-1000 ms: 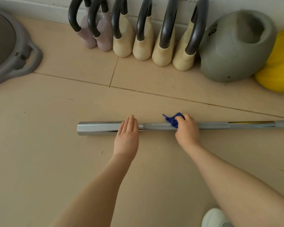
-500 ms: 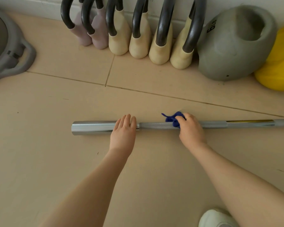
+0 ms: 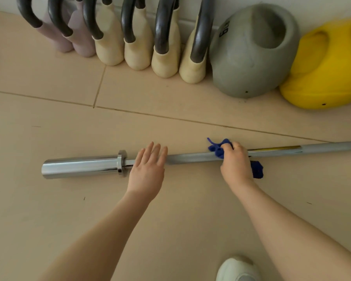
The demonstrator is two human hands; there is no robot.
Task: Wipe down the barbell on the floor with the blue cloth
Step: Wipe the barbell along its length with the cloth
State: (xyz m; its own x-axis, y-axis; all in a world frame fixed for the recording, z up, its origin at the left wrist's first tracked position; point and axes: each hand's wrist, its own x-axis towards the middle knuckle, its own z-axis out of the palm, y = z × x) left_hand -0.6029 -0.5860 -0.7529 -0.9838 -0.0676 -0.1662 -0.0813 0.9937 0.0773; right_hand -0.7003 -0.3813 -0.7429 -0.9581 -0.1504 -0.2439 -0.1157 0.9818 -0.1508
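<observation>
While the left hand [image 3: 148, 171] presses flat-fingered on the barbell [image 3: 190, 158], the right hand [image 3: 236, 163] clutches the blue cloth [image 3: 218, 148] around it.

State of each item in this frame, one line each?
Chrome steel barbell: lying flat on the floor.
Crumpled blue cloth: wrapped round the bar shaft.
Left hand: flat on the shaft, fingers straight.
Right hand: grips cloth against the bar.

barbell [image 3: 190, 158] on floor, hands [image 3: 234, 166] wiping, blue cloth [image 3: 218, 149]
</observation>
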